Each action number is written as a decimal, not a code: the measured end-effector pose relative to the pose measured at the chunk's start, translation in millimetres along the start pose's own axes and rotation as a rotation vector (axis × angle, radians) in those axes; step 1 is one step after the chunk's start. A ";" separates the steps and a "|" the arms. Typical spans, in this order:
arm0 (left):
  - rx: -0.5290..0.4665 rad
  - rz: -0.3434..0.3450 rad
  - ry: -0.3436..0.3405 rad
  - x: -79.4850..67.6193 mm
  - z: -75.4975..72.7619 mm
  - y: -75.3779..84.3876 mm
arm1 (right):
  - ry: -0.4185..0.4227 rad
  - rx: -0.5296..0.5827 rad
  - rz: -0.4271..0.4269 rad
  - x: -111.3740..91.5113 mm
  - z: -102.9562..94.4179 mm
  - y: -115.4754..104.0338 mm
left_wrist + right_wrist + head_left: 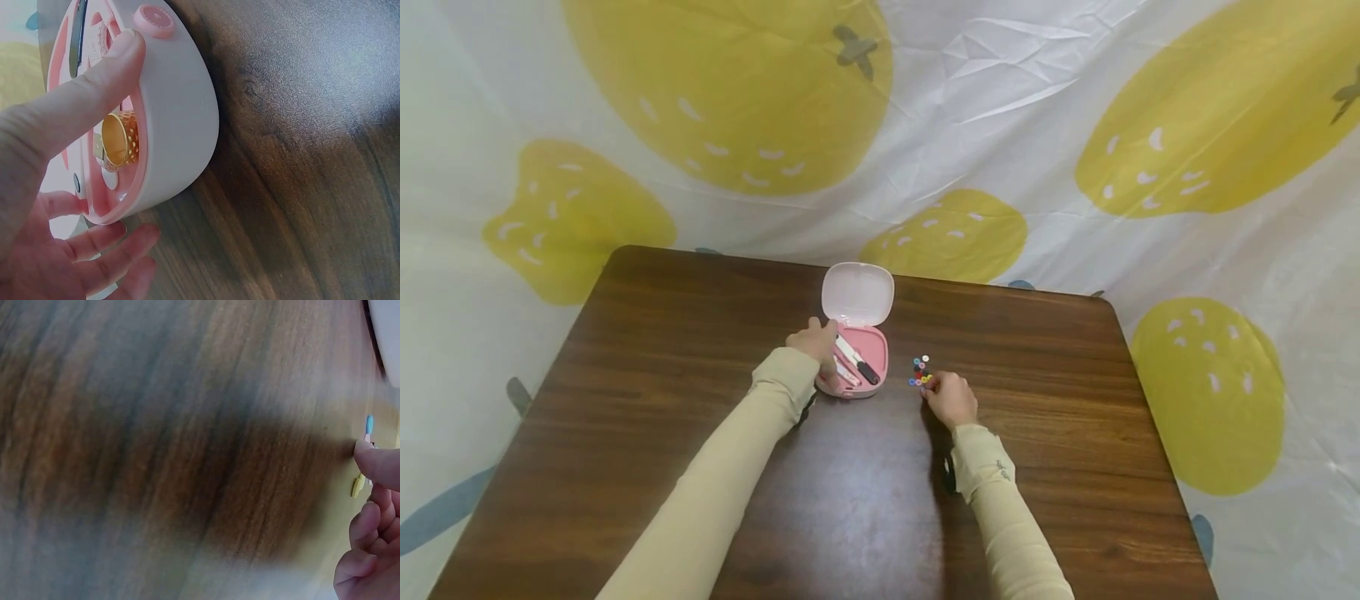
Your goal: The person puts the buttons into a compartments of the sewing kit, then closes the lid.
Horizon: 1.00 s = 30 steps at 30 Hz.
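From where I stand: room moderately bright, light soft, seemingly from above. Pale bluish glare on the table (850,500), lower middle of head view. Creases on the cloth (1022,67) shine white. Dark shadow along the inner side of the right sleeve (983,458). Coloured pieces (919,376) too small there for detail. Left wrist view: glints on gold thimble (131,139), hazy sheen upper right, far left edge washed out. Right wrist view: wood grain soft, broad blurred shadow band.
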<state>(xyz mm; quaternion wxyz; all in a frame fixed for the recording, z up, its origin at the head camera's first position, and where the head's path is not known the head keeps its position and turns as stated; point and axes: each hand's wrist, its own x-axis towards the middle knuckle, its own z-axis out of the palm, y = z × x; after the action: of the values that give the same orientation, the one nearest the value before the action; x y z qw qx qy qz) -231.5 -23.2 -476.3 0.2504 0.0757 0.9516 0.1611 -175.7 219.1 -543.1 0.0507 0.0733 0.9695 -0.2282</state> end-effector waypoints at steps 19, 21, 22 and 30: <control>0.034 -0.006 0.003 11.0 3.8 0.0 | 0.041 0.255 -0.115 8.3 -11.3 -19.9; 0.039 -0.007 0.005 11.3 3.9 0.1 | 0.041 0.285 -0.129 9.2 -11.8 -24.7; 0.041 -0.007 0.006 11.5 4.0 0.2 | 0.041 0.295 -0.130 9.7 -12.0 -27.1; 0.022 -0.012 0.007 11.4 5.7 1.1 | 0.008 0.345 -0.150 11.6 -10.0 -43.7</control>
<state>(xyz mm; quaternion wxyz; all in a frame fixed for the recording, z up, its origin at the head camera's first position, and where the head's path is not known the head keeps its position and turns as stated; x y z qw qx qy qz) -238.4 -18.0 -485.8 0.2471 0.0720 0.9547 0.1493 -195.0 186.3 -516.7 0.0163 0.0094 0.9190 -0.3938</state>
